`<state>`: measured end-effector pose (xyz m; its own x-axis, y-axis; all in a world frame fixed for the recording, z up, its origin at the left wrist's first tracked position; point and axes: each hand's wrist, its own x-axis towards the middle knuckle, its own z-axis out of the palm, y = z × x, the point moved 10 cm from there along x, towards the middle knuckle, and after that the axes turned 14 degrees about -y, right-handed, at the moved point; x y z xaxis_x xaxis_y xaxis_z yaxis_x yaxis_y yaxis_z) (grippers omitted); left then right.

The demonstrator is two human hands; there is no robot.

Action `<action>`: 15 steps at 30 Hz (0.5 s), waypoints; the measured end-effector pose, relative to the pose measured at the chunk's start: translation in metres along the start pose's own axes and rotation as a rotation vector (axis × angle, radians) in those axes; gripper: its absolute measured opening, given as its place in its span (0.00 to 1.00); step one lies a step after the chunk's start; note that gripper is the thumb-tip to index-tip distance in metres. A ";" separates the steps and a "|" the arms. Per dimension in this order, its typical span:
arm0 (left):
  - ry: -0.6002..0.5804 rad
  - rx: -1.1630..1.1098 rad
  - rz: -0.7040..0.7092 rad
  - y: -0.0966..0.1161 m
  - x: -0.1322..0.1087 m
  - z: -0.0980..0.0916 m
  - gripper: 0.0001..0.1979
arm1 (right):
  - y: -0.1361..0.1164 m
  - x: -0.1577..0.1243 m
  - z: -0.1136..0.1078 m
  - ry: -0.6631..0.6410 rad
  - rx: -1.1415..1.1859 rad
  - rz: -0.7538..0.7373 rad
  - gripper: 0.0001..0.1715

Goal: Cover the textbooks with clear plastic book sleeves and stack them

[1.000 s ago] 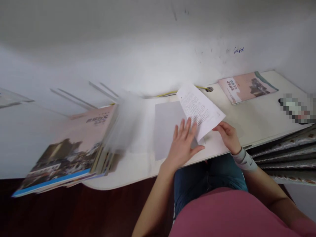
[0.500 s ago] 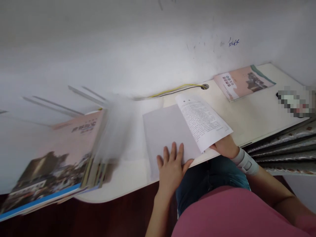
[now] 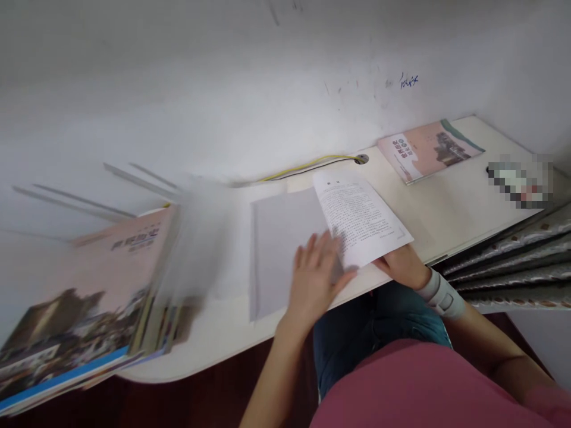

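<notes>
In front of me on the white desk (image 3: pixel 218 342) lies an open book (image 3: pixel 274 249), a plain grey page to the left and a printed page (image 3: pixel 361 223) to the right. My left hand (image 3: pixel 312 279) is open, its slightly blurred fingers stretched across the grey page up to the inner edge of the printed one. At the lower right corner, my right hand (image 3: pixel 404 264) grips the printed page; some of its fingers are hidden beneath the paper. A grey band (image 3: pixel 441 294) circles my right wrist.
A stack of books (image 3: pixel 84 303) stands at the left, by a blurred translucent shape. Against the wall lies a pink-covered book (image 3: pixel 428 151). A pixelated object (image 3: pixel 520 181) is at the right end. Yellow and black cables (image 3: pixel 307 166) run to a desk hole (image 3: pixel 362 159). Folded curtain fabric (image 3: pixel 513 261) hangs beside the desk.
My left hand has slid up and right from the grey page's lower part to the printed page's inner edge. The printed page lies flatter. The whole view has shifted slightly.
</notes>
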<state>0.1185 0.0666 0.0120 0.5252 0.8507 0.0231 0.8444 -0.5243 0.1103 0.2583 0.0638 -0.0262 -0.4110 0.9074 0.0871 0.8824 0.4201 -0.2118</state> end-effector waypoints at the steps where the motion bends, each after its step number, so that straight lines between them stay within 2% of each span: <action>1: 0.005 0.012 0.115 0.027 0.013 -0.002 0.31 | 0.003 -0.003 -0.001 0.000 -0.019 -0.004 0.29; 3: -0.022 0.038 0.268 0.070 0.035 0.002 0.29 | 0.012 -0.009 -0.003 -0.015 -0.068 0.017 0.28; 4: -0.060 0.051 0.302 0.084 0.045 0.007 0.27 | 0.019 -0.012 -0.005 -0.028 -0.091 0.047 0.27; 6: -0.150 0.077 0.319 0.095 0.057 0.018 0.25 | 0.039 -0.018 -0.008 -0.053 -0.121 0.146 0.25; 10: -0.235 0.124 0.272 0.082 0.051 0.028 0.23 | 0.072 -0.029 -0.012 -0.090 -0.118 0.310 0.25; 15: -0.229 0.125 0.235 0.070 0.036 0.029 0.24 | 0.080 -0.030 -0.010 -0.073 -0.062 0.352 0.27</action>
<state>0.1992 0.0591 -0.0087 0.7046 0.6834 -0.1913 0.6969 -0.7171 0.0052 0.3439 0.0703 -0.0358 -0.0927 0.9944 -0.0513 0.9841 0.0836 -0.1569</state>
